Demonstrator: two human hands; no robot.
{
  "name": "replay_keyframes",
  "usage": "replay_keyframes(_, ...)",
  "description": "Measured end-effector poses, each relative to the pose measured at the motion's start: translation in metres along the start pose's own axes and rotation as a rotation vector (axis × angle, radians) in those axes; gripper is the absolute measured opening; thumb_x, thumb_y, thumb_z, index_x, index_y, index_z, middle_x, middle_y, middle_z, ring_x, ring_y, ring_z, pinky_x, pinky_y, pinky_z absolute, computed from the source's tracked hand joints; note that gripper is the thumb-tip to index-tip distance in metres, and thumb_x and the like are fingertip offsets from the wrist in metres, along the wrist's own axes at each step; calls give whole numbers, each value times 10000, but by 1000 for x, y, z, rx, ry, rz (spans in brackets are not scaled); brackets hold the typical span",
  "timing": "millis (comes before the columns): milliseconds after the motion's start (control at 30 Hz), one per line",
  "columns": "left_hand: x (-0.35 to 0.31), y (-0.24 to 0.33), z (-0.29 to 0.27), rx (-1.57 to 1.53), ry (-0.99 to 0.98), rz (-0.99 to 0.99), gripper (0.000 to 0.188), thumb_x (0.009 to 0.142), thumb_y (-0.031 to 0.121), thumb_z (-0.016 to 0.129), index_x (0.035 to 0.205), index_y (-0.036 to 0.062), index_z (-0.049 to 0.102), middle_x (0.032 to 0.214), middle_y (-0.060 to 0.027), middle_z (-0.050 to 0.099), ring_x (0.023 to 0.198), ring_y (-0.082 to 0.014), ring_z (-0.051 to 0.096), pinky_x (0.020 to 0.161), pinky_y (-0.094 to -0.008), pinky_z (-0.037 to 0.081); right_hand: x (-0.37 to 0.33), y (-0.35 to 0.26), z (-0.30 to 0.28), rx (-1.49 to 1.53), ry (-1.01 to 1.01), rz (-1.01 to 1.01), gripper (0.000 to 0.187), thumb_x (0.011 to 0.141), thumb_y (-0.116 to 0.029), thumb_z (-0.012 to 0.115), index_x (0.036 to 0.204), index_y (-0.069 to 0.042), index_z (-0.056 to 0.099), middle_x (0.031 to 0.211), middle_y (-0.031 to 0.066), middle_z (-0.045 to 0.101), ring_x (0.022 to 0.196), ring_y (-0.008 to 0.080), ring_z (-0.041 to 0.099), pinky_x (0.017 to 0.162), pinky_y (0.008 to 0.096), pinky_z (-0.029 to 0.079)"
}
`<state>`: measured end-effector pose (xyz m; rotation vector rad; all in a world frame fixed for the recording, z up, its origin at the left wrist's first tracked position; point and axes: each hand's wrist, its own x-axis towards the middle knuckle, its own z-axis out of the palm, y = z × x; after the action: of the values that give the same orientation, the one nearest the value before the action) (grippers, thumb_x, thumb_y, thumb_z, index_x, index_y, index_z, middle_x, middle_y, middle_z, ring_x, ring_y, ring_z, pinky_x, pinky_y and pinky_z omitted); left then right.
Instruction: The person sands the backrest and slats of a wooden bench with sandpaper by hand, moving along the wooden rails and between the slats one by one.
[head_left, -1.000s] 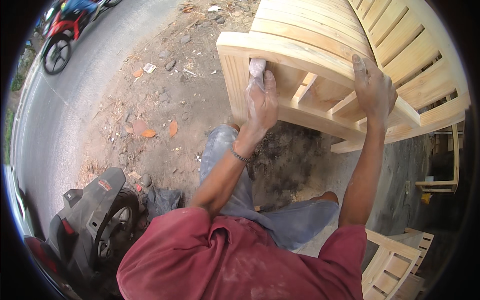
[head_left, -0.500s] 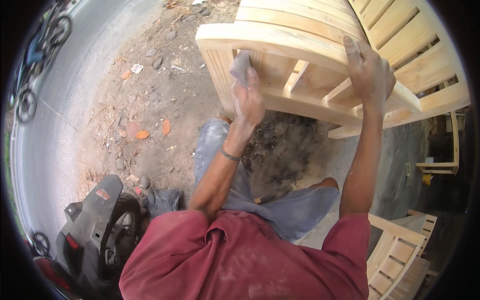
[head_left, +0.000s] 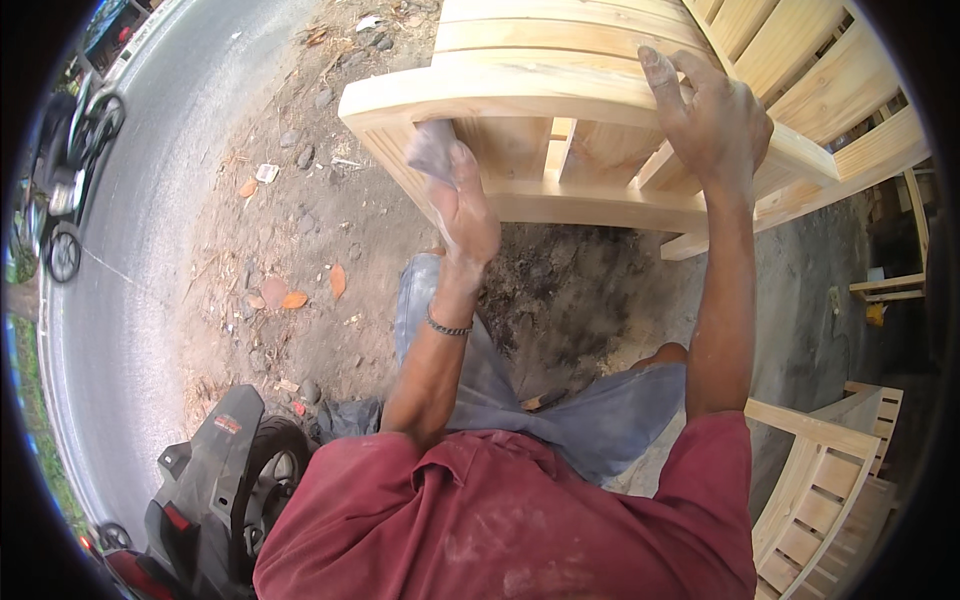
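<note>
A pale, unpainted wooden bench (head_left: 560, 38) with a slatted seat and back is tilted in front of me. Its curved armrest (head_left: 540, 92) runs across the near side, above a framed side panel. My left hand (head_left: 465, 215) is closed on a folded, greyish-purple piece of sandpaper (head_left: 431, 150), pressed against the inner corner of that frame just under the armrest's left end. My right hand (head_left: 715, 125) is bent over the right part of the armrest and grips it, its thumb on top; its other fingers are partly hidden. Pale dust coats both hands.
A parked motorbike (head_left: 215, 470) stands at lower left, near a dark plastic bag (head_left: 348, 420). Beyond the dirt strip with dry leaves (head_left: 295, 300) runs a road (head_left: 130, 250) with another motorbike (head_left: 75, 190). More slatted wooden furniture (head_left: 815, 480) sits at lower right.
My left hand with the sandpaper has shifted left in view, together with the bench's end. My right hand keeps its hold on the armrest, its thumb lifted slightly.
</note>
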<state>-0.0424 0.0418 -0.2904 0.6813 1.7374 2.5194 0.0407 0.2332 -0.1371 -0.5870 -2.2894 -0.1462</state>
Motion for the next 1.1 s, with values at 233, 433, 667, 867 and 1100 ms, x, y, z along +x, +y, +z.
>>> replay_keyframes(233, 2, -18, -2, 150, 33, -19, 529, 1109, 387, 369, 1331, -73, 505, 1055, -77, 559, 963, -163, 512, 851, -314, 447, 2, 3, -4, 44, -74, 50, 614, 875, -714, 564, 904, -148, 801, 626, 108, 701, 653, 279, 718, 612, 417, 543)
replay_keyframes(433, -3, -12, 6, 197, 110, 43, 496, 1107, 353, 381, 1286, -76, 554, 1019, -84, 577, 932, -169, 563, 830, -311, 487, 3, -2, -6, 27, -125, 37, 677, 881, -745, 524, 909, -128, 801, 668, 135, 714, 653, 307, 718, 608, 437, 547)
replay_keyframes(667, -7, -17, 2, 225, 106, -52, 443, 1077, 289, 421, 1292, -79, 541, 1229, -158, 606, 1156, -241, 568, 1006, -358, 428, 3, 0, -2, 79, -77, 52, 694, 876, -752, 531, 875, -107, 787, 624, 139, 684, 609, 309, 699, 592, 444, 538)
replay_keyframes(867, -6, -24, -10, 268, 55, 36, 318, 1046, 239, 457, 1091, -36, 609, 1001, -75, 630, 921, -141, 571, 822, -306, 448, 8, -12, -28, -4, -337, 125, 507, 883, -450, 652, 1150, -20, 641, 975, 197, 703, 905, 318, 698, 808, 428, 529)
replay_keyframes(1100, 23, -27, -3, 201, 143, 84, 315, 1030, 244, 458, 1049, -37, 598, 910, -66, 567, 832, -163, 528, 768, -294, 438, 3, -4, -7, 29, -48, 10, 677, 872, -721, 556, 844, -80, 771, 647, 159, 688, 629, 333, 691, 601, 460, 519)
